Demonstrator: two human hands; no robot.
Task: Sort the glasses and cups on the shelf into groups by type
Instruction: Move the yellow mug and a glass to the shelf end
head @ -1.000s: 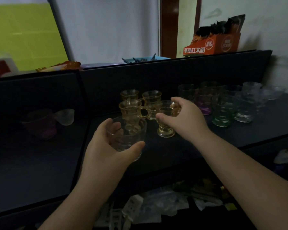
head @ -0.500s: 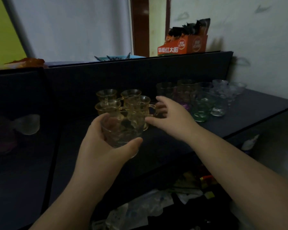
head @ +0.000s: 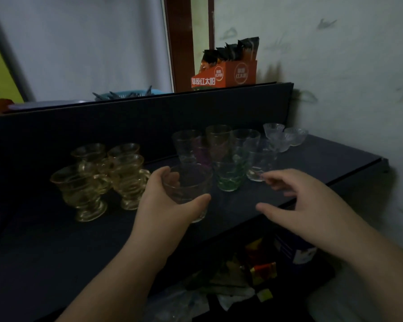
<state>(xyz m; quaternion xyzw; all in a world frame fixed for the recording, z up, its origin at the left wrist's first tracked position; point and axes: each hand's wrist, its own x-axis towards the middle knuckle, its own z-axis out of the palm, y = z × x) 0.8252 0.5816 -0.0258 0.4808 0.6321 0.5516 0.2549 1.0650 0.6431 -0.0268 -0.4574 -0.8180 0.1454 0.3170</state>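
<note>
My left hand (head: 165, 205) grips a clear tumbler (head: 186, 187) upright, above the shelf (head: 323, 159). The matching tumblers (head: 219, 154) stand just behind and to its right, the amber cups (head: 102, 175) to its left. My right hand (head: 312, 205), empty with fingers spread, looks blurred. There is open room before the green glass (head: 230, 175), near the front edge.

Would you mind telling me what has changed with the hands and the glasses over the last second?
The right hand let go of the amber cup it was setting among the amber group and drew back, open. The left hand carried the clear glass right, toward the tumblers. Its grip on the glass is unchanged; the other glasses stayed put.
</note>
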